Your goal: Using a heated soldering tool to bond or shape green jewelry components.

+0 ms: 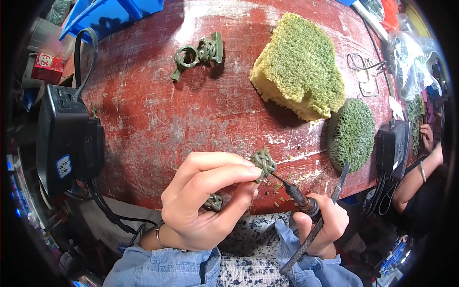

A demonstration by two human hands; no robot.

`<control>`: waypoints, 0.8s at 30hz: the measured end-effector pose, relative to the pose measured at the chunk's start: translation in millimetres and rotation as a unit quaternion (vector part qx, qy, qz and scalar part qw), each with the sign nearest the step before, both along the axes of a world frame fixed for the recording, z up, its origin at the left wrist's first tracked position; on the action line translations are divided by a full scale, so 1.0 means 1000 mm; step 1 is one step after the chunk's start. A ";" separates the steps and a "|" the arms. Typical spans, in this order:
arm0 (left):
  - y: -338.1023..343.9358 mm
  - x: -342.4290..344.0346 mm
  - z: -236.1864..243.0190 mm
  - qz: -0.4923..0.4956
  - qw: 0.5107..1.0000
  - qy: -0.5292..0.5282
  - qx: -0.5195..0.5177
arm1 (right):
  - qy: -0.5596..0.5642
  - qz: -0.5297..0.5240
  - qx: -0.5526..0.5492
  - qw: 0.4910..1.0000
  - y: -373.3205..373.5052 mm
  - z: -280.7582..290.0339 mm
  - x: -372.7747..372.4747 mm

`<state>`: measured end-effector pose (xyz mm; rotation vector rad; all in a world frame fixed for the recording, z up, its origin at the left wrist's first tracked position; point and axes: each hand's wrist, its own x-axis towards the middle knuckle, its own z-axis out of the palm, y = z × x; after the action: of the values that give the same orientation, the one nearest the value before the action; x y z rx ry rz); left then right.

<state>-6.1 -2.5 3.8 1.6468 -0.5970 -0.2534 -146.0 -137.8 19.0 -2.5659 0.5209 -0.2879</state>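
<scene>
My left hand (pixel 205 196) pinches a dark green braided wax piece (pixel 264 163) between thumb and fingertips. Another bit of braided green wax (pixel 213 202) shows between the fingers nearer the palm; whether both belong to one piece I cannot tell. A wax pen (pixel 299 195) with a dark grip is held in my right hand (pixel 327 225), its thin tip meeting or almost meeting the braided piece. Tucked between the same hand's fingers is a slim carving knife (pixel 306 246), blade pointing up and away. Farther back lie green wax rings (pixel 189 57) with woven bands.
A worn red table (pixel 158 124) bears a green-topped yellow sponge (pixel 299 62) and a round green scouring pad (pixel 353 134). Black power units (pixel 64 138) stand left, another black box (pixel 392 148) right. A blue bin (pixel 110 16) is at back left. Another person's arm (pixel 416 184) shows at right.
</scene>
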 end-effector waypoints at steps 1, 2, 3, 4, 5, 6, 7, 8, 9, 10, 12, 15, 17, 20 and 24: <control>0.000 0.001 -0.001 -0.030 0.999 -0.022 -0.002 | -0.001 -0.004 -0.003 1.000 0.000 0.000 -0.001; 0.000 0.001 -0.001 -0.030 0.999 -0.022 -0.001 | -0.001 -0.003 -0.003 1.000 0.000 0.000 -0.001; 0.000 0.001 -0.001 -0.028 0.999 -0.019 -0.002 | 0.001 -0.004 -0.003 1.000 0.001 -0.001 -0.001; 0.000 0.001 -0.001 -0.027 0.999 -0.017 -0.003 | 0.003 -0.006 -0.003 1.000 0.001 -0.001 -0.001; 0.000 0.001 -0.002 -0.026 1.000 -0.017 -0.002 | 0.003 -0.005 -0.002 1.000 0.001 -0.001 0.000; 0.000 0.001 -0.002 -0.025 1.000 -0.017 -0.003 | 0.007 -0.006 -0.004 1.000 0.001 -0.001 0.000; 0.000 0.001 -0.003 -0.023 1.000 -0.017 -0.004 | 0.012 -0.007 -0.006 1.000 0.001 -0.002 0.001; 0.000 0.001 -0.003 -0.024 1.000 -0.017 -0.005 | 0.012 -0.008 -0.007 1.000 0.001 -0.002 0.001; -0.001 0.002 -0.002 -0.026 1.000 -0.014 -0.008 | 0.008 -0.009 -0.009 1.000 0.002 -0.002 0.001; -0.001 0.002 -0.002 -0.029 0.999 -0.011 -0.011 | 0.004 -0.011 -0.011 1.000 0.001 -0.002 0.001; -0.001 0.002 -0.002 -0.029 0.999 0.000 -0.013 | 0.003 -0.009 -0.013 1.000 0.001 -0.002 0.001; -0.001 0.003 -0.001 -0.032 0.999 0.023 -0.019 | -0.001 -0.007 -0.012 1.000 0.001 0.000 0.002; 0.000 0.003 -0.001 -0.033 0.999 0.034 -0.021 | -0.003 -0.004 -0.007 1.000 0.001 -0.001 0.003; 0.000 0.002 0.000 -0.031 0.998 0.055 -0.003 | -0.016 -0.004 0.009 1.000 0.001 -0.001 0.002; -0.002 0.002 0.000 -0.018 0.996 0.081 -0.020 | -0.011 -0.008 0.016 1.000 0.000 0.000 0.001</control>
<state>-4.4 -4.4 3.4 1.5616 -0.5051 -0.3951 -144.5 -138.0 18.9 -2.5262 0.5349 -0.3119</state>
